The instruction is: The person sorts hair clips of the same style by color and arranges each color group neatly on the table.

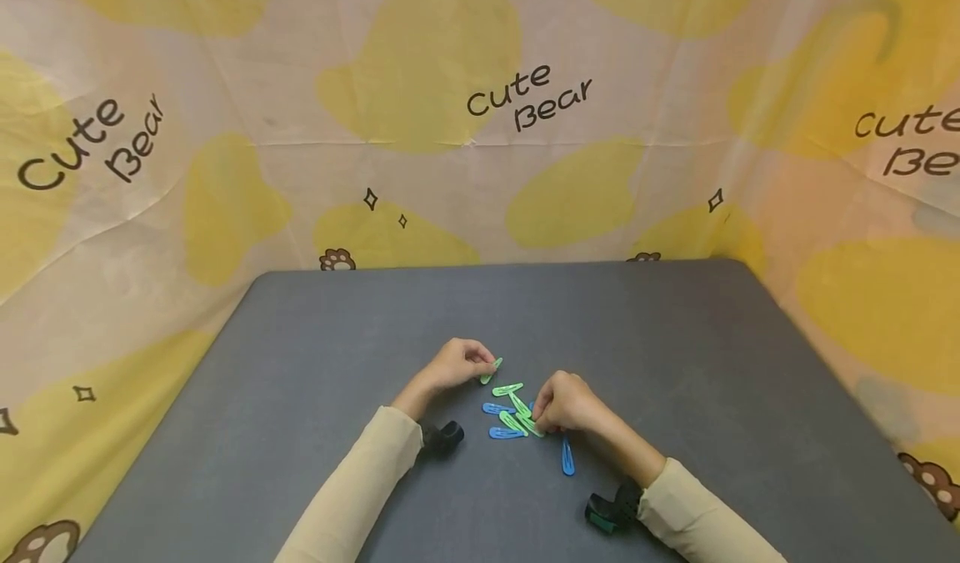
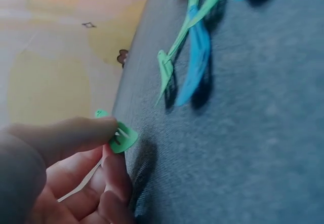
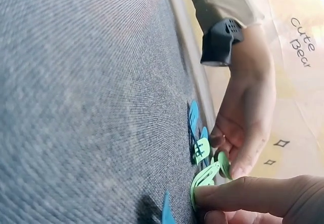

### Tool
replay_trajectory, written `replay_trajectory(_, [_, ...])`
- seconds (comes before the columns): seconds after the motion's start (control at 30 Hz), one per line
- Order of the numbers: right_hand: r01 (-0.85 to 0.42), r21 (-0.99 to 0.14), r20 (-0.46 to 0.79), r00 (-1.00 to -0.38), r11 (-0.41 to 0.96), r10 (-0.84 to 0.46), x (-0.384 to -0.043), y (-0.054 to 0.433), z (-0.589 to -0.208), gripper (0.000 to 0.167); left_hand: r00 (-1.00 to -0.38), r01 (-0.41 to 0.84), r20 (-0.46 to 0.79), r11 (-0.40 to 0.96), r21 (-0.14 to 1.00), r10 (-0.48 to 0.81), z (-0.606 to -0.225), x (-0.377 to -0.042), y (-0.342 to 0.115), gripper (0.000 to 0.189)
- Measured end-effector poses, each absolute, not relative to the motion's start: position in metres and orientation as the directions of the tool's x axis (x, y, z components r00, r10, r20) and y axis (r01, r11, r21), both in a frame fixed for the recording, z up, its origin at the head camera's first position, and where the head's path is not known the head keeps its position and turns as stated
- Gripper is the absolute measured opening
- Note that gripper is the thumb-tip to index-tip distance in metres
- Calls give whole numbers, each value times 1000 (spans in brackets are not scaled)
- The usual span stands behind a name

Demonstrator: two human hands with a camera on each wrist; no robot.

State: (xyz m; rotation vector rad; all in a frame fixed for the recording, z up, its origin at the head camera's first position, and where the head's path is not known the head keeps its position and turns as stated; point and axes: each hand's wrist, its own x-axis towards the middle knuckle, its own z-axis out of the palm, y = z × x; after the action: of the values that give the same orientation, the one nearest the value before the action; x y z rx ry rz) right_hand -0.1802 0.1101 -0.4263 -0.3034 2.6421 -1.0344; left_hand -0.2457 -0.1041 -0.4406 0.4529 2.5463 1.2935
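Observation:
Green and blue snap hair clips lie in a loose cluster on the dark grey table. My left hand (image 1: 459, 364) pinches a green hair clip (image 2: 123, 138) between thumb and fingertips, just beyond the cluster's far left side. My right hand (image 1: 566, 402) is at the cluster's right side, its thumb and curled fingers pinching the end of another green hair clip (image 3: 195, 186); its fingertips are partly hidden. Between the hands lie a green clip (image 1: 507, 389) and a blue clip (image 1: 506, 434). Another blue clip (image 1: 567, 456) lies apart, nearer than the right hand.
The grey table (image 1: 337, 321) reaches back to a yellow and cream printed cloth (image 1: 420, 87), which also hangs at both sides. A black wrist camera (image 1: 444, 438) sits on the left wrist, and another black camera (image 1: 613, 509) on the right.

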Motion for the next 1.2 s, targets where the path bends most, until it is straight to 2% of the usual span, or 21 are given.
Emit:
replay_trajectory(0.47, [-141,-696,-162,-924,704,-345,-176,113,-426,8,-968,-55,-162,469,881,190,-448,-277,-106,14])
replay_trajectory(0.67, [-136,-675,-147,-938,726,-313,-173,109,-425,13,-980,-14,-103,461,887,168,-447,-286,-104,14])
replay_trajectory(0.97, [-120,-611,-134,-959,783,-251,-173,102,-425,15,-990,40,-38,520,853,138,-445,-299,-103,14])
replay_trajectory(1.2, [-98,-613,-156,-958,784,-241,-174,99,-426,15,-994,10,-47,524,851,95,-448,-306,-101,16])
